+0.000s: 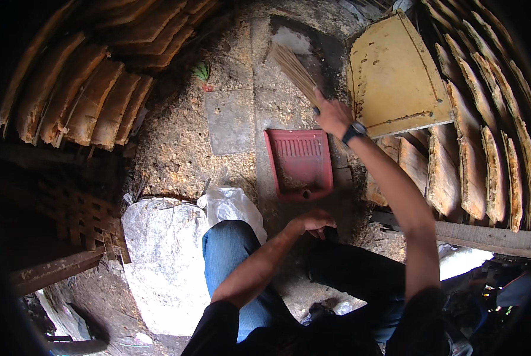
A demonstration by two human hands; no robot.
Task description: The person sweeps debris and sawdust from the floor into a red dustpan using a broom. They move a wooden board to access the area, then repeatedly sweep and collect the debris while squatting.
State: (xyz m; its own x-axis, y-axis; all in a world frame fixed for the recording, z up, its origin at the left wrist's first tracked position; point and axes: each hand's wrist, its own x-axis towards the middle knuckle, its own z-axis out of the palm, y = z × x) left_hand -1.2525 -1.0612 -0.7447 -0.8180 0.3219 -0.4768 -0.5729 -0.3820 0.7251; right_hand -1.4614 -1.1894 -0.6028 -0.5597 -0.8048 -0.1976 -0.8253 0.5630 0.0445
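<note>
My right hand (334, 116) is closed round the bound end of a stick hand broom (297, 70), whose bristles spread toward the far left over the floor. A red plastic dustpan (306, 166) lies on the floor just nearer than that hand, its ribbed end facing away and its holed end toward me. Some pale crumbs lie inside the dustpan. My left hand (314, 221) hangs over my knees, apart from the dustpan, with loosely bent fingers and nothing visible in them. Pale brown flakes (173, 154) cover much of the floor left of the dustpan.
Curved brown slabs stand in rows at the left (84, 115) and the right (467, 160). A yellowish board (396, 77) leans at the far right. Near my left knee are a clear plastic bag (236, 204) and a large white sack (164, 261). A flat grey slab (230, 121) lies mid-floor.
</note>
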